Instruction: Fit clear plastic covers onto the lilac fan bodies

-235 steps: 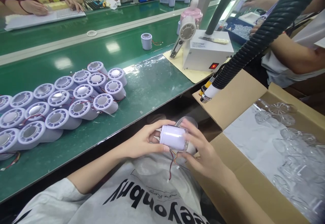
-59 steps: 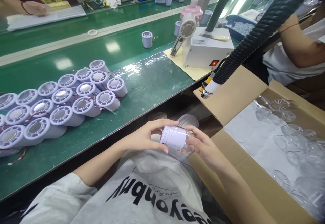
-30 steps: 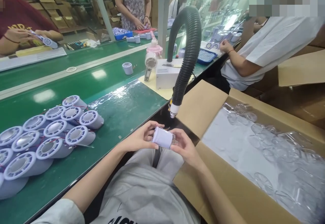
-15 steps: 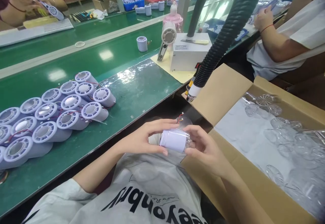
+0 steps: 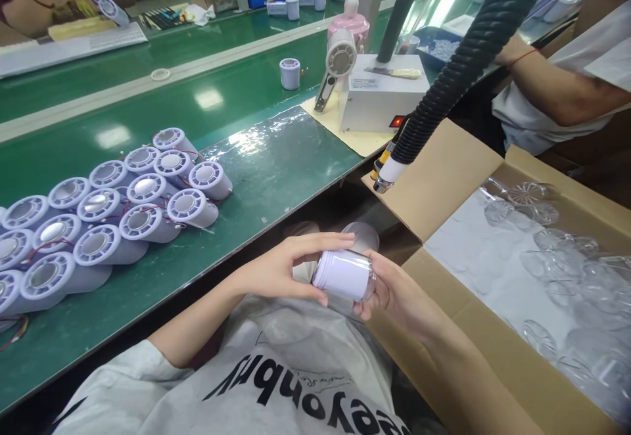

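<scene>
Left hand: I see my left hand point(image 5: 280, 269) wrapped round one end of the cylinder point(image 5: 344, 274), fingers over the top, thumb underneath.
Right hand: my right hand point(image 5: 399, 290) cups the other end, fingers curled against it.
Cylinder: white, lying on its side between both hands, off the belt point(image 5: 276, 165) and just below its near edge, over my lap.
Dome: a clear dome point(image 5: 363, 233) sits between the cylinder and the belt's near edge; I cannot tell whether they touch.
Stack: a stack point(image 5: 123, 205) of like cylinders lies in rows on the belt's left part, red wires among them.
Box: an open box point(image 5: 444, 179) stands off the belt's near right corner, with clear parts point(image 5: 542, 251) inside.
Hose: a black ribbed hose point(image 5: 473, 54) ends in a nozzle point(image 5: 387, 175) at the belt's near edge.
Machine: a white machine point(image 5: 379, 96) stands on the belt's right part.
Co-worker: an arm point(image 5: 557, 87) shows beyond the belt's right end.
</scene>
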{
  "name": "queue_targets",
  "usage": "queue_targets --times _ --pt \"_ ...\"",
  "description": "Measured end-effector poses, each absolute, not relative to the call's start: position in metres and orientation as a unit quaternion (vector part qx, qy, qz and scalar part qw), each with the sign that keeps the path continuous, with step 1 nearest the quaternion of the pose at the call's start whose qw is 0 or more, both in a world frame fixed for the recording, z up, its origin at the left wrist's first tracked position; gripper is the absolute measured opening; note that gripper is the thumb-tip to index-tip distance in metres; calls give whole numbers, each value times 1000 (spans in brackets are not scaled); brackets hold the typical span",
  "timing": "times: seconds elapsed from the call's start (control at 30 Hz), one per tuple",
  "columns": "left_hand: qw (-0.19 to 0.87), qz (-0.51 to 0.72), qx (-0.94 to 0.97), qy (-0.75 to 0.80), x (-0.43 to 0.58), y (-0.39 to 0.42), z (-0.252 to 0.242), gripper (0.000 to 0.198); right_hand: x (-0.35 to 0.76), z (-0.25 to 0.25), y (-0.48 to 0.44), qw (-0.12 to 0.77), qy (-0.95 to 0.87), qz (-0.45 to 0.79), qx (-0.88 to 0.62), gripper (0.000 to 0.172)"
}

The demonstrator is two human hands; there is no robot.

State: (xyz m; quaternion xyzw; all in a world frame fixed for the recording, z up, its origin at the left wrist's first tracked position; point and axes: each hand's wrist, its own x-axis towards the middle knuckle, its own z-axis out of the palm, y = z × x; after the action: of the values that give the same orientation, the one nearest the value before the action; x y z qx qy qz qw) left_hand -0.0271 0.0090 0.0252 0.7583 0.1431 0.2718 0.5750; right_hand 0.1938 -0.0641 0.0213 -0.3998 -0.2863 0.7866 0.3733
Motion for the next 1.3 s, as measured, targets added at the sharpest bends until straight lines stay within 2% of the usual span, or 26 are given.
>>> queue_targets --times 0.2,0.37,0.5,0.57,0.67,0.73,0.77,0.83,0.97,1.2,1.3 --pt "582 281 751 134 -30 7 20 78 191 21 -66 321 -209 850 -361 58" --pt "574 267 754 172 -30 -1 22 68 191 22 -66 267 -146 881 -362 76" --pt "612 261 711 229 -29 -9 28 66 189 16 -71 267 -221 863 -369 75" --pt "636 251 682 259 -29 -11 31 66 189 11 -74 348 -336 787 -383 67" --pt "652 236 658 294 -29 -12 34 65 193 4 -77 476 -566 536 -407 72" --pt "650 226 657 307 -29 -11 34 65 196 3 -76 473 -689 382 -395 71" --pt "654 220 656 306 -29 -11 34 65 198 3 -76 456 -720 350 -389 67" --pt "668 213 650 293 -30 -11 35 68 199 6 -75 437 -707 391 -395 56" --pt "707 204 624 263 -30 -10 37 74 199 13 -77 438 -530 581 -435 47" --pt "752 178 572 275 -29 -9 25 77 198 18 -77 406 -516 569 -495 45" --pt "777 162 545 270 -29 -14 17 81 191 13 -80 391 -485 602 -500 51"
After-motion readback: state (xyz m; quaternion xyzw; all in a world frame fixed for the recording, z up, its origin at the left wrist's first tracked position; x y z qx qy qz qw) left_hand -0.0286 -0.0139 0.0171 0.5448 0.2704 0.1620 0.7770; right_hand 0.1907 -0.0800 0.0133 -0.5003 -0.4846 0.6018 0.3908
